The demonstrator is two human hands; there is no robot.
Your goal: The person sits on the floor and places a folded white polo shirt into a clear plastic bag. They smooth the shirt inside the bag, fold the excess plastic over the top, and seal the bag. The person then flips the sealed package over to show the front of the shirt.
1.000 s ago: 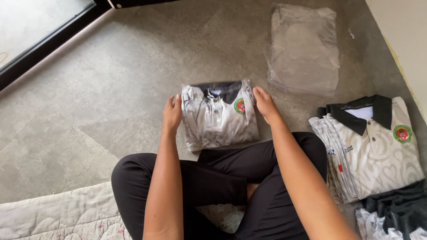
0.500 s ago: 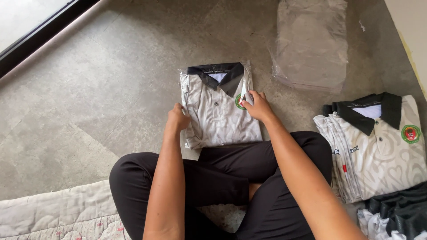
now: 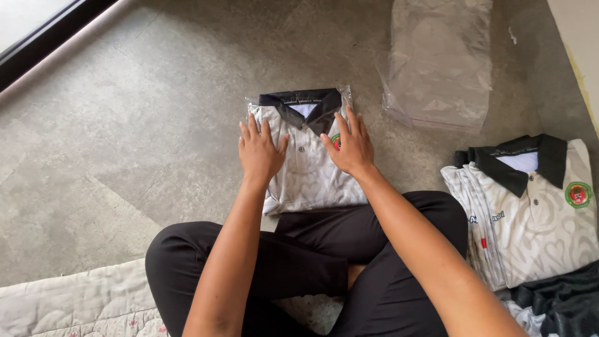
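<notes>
- While the person sits cross-legged on the floor, black trousers [image 3: 312, 256] fill the space just below both forearms; a pale quilted mat [image 3: 81, 302] lies down-left of the left arm.
- Left hand [image 3: 261, 150]: open, palm down, fingers spread a little, pressed flat on the left half of the bagged shirt [image 3: 309, 171]. Grips nothing.
- Right hand [image 3: 350, 145]: open, palm down, fingers fanned, flat on the shirt's right half, partly covering its chest badge. Grips nothing.
- Bagged shirt: folded white patterned polo, black collar, inside a clear plastic sleeve, flat on the grey floor [image 3: 137, 137] directly under both hands, collar end beyond the fingertips, bottom edge touching the trousers.
- Right of the right forearm, well apart from the hand: stack of folded shirts [image 3: 530, 218], same pattern, unbagged, with dark fabric at its near edge.
- Beyond the right hand, up-right: pile of empty clear bags [image 3: 440, 62].
</notes>
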